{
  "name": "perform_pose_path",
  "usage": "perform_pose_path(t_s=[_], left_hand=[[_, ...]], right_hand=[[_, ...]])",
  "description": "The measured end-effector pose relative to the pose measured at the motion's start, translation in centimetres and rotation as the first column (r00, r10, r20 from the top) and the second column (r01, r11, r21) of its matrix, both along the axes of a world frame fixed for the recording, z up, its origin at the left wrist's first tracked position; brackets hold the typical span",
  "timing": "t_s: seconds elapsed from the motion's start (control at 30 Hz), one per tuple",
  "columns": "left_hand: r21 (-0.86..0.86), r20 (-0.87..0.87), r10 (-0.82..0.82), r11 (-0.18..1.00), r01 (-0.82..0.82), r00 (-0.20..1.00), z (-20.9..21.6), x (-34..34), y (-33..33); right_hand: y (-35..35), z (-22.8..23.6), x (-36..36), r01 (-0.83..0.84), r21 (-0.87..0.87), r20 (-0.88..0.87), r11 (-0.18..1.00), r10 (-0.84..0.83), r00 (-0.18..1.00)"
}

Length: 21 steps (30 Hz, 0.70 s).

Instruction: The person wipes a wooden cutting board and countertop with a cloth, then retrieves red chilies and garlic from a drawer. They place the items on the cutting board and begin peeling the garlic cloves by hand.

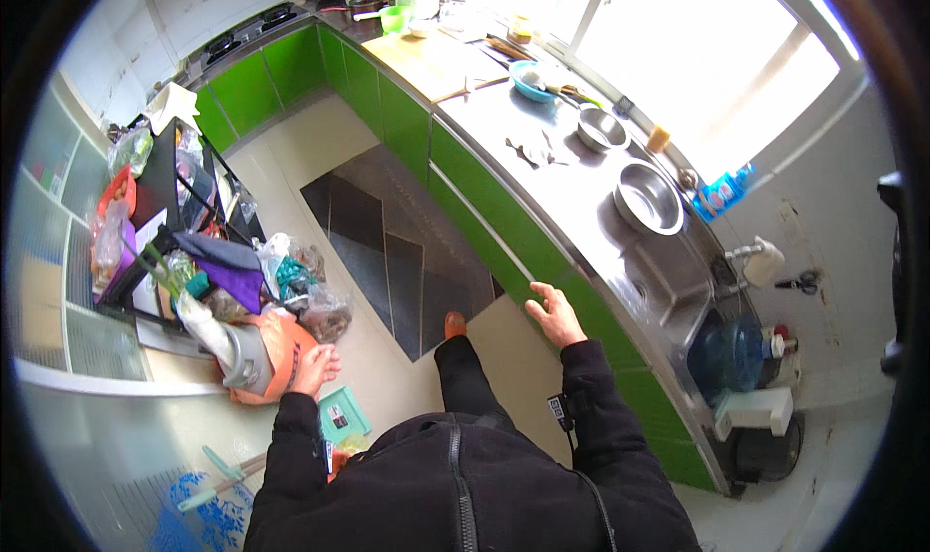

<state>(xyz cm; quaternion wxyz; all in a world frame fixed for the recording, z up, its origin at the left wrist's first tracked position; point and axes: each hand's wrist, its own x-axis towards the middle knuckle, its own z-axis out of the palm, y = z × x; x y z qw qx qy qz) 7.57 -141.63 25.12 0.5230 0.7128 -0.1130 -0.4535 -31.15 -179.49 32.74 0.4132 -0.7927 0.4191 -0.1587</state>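
Observation:
My left hand (315, 369) hangs low on the left with nothing in it, its fingers loosely apart. Close beside it is an orange bag (283, 347) lining a grey bin (251, 358); I cannot tell whether the hand touches it. My right hand (556, 314), also empty and with fingers spread, is held out in front of the green cabinets (513, 225) below the counter. On that counter are a steel basin (647, 198), a smaller steel pan (602, 129), a crumpled cloth (532, 149) and a blue bowl (534, 81).
A dark mat (392, 232) lies on the floor ahead. At left a crowded rack (160, 179) and plastic bags (325, 312) take up floor space. A teal dustpan (345, 414) lies near my left arm. The sink (668, 283) and a blue water jug (728, 354) are at right.

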Motion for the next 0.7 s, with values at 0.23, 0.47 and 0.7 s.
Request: perform_pose_path(t_s=[0.23, 0.47, 0.7], left_hand=[[0.22, -0.023, 0.283, 0.937, -0.272, 0.959, 2.2, 7.8, -5.5], [0.058, 0.094, 0.237, 0.968, -0.243, 0.967, 5.9, 16.0, -18.9], [0.193, 0.009, 0.14, 0.971, -0.14, 0.99, 6.7, 23.5, -28.4]], right_hand=[[-19.3, 2.5, 13.3, -0.02, 0.042, 0.009, 0.999, 0.019, 1.0], [-37.4, -3.4, 22.0, 0.076, -0.124, -0.029, 0.989, -0.08, 0.996], [-45.1, -7.6, 26.1, 0.216, -0.131, -0.2, 0.968, -0.239, 0.95]])
